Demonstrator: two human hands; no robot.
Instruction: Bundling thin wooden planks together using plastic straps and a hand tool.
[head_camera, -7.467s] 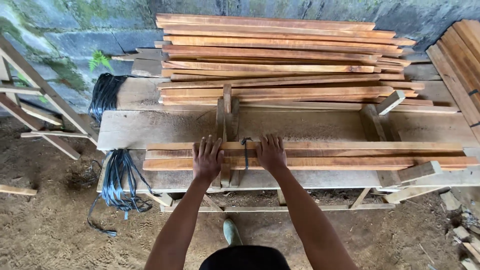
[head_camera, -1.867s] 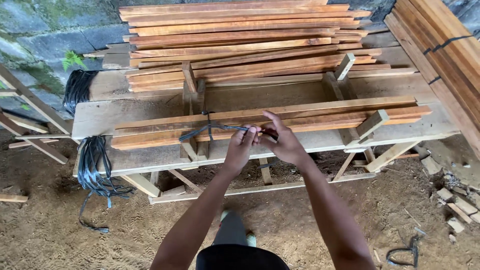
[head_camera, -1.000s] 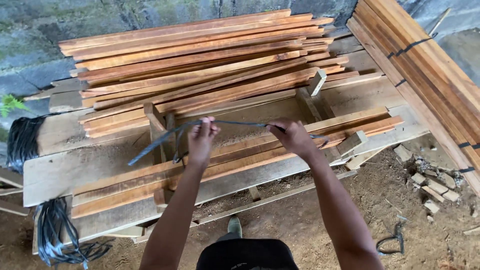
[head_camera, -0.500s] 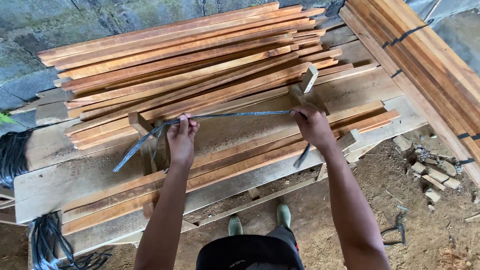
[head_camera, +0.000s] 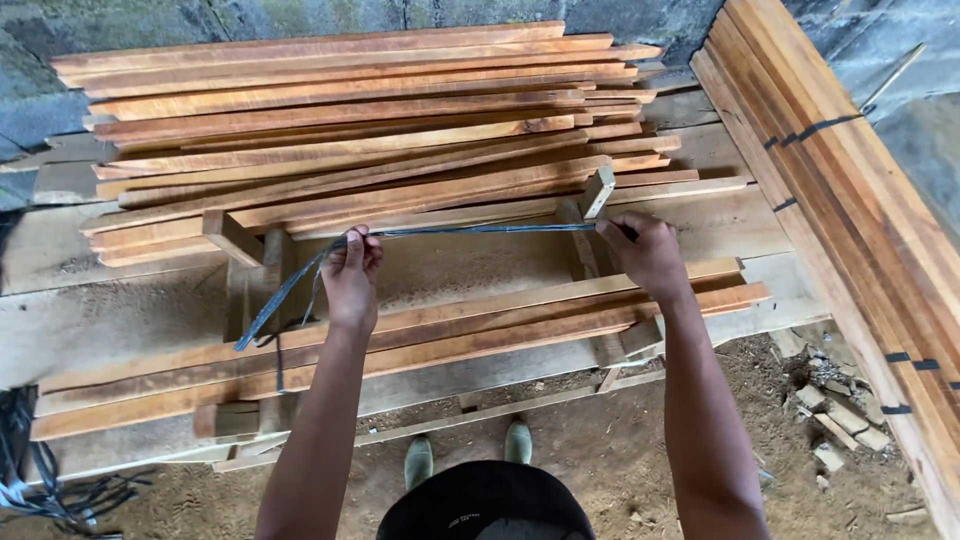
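Dark plastic strap (head_camera: 480, 230), taut, level, above bench

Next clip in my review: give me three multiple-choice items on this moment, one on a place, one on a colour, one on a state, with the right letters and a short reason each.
1. Where does the big loose pile of slats lie?
A. on the dirt floor
B. at the back of the bench, by the wall
C. under the bench

2. What colour is the strap?
A. dark
B. yellow
C. white

3. How is the strap held?
A. coiled in one hand
B. lying loose on the bench
C. stretched between both hands

Key: 1 B, the pile rests on the bench against the wall. 2 A, it reads near black. 3 C, left hand and right hand each grip it, the span between them straight.
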